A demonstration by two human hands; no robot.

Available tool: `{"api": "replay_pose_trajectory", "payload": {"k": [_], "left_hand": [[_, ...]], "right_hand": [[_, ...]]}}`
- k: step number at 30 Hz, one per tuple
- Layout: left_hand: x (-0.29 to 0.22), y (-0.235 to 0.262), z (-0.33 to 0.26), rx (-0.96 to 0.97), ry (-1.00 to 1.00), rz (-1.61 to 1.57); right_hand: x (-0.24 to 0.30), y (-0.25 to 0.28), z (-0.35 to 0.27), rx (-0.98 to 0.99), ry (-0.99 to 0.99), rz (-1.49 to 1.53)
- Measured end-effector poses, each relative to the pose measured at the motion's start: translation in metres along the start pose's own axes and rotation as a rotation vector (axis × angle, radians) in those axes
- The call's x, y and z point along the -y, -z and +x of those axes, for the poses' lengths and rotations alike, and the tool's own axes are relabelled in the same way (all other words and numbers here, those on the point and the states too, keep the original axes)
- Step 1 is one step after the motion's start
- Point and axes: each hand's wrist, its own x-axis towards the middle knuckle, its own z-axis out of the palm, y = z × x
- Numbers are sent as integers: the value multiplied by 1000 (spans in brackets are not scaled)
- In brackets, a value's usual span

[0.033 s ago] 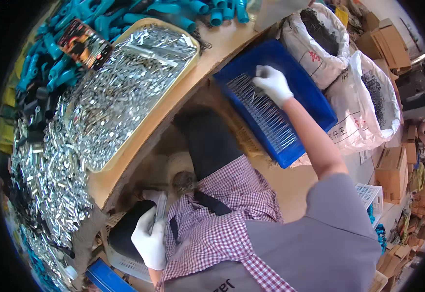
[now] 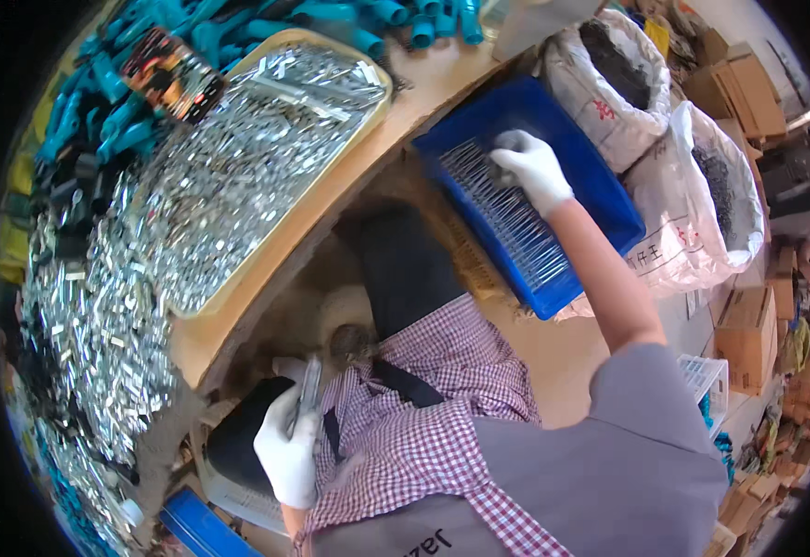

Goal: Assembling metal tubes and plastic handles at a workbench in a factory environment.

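Observation:
My right hand [image 2: 537, 169], in a white glove, is over a blue plastic bin [image 2: 604, 200] with its fingers curled together. A grey blur shows at its fingertips; what it is I cannot make out. Under the hand, thin silvery metal rods [image 2: 512, 223] lie side by side in a long row along the bin's near-left side. Low down by the checked apron [image 2: 405, 455], my gloved left hand [image 2: 289, 450] is closed around a slim, shiny strip-like piece [image 2: 310, 382], which sticks up past the thumb.
A cream tray [image 2: 284, 218] heaped with small metal parts stands on the bench at left, beside a loose pile of them [image 2: 99, 325]. Teal plastic handles [image 2: 127, 121] lie behind. Two white sacks [image 2: 679, 223] of dark wire parts stand right of the bin. Cardboard boxes [image 2: 746, 339] are farther right.
The whole view has shifted slightly. My right hand has moved a little over the bin, and a grey blur now shows at its fingertips. My left hand keeps its hold.

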Motion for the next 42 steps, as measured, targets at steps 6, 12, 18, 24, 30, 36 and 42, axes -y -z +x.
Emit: {"api": "replay_pose_trajectory", "payload": {"k": [6, 12, 18, 24, 30, 36, 42], "left_hand": [[5, 6, 0, 45, -328, 77], [17, 57, -34, -294, -381, -210], [34, 86, -60, -313, -305, -515], [45, 97, -52, -255, -298, -525], [50, 93, -47, -247, -308, -390], [54, 105, -59, -316, -444, -51], [40, 104, -64, -233, -489, 151]], "right_hand": [[33, -144, -170, 639, -303, 653], [62, -226, -218, 1025, -360, 479], [80, -254, -232, 1171, -21, -11], [75, -258, -236, 1211, 88, -59], [68, -257, -240, 1052, 25, -87], [92, -216, -193, 734, 100, -22], [124, -219, -199, 873, 253, -269]]}}
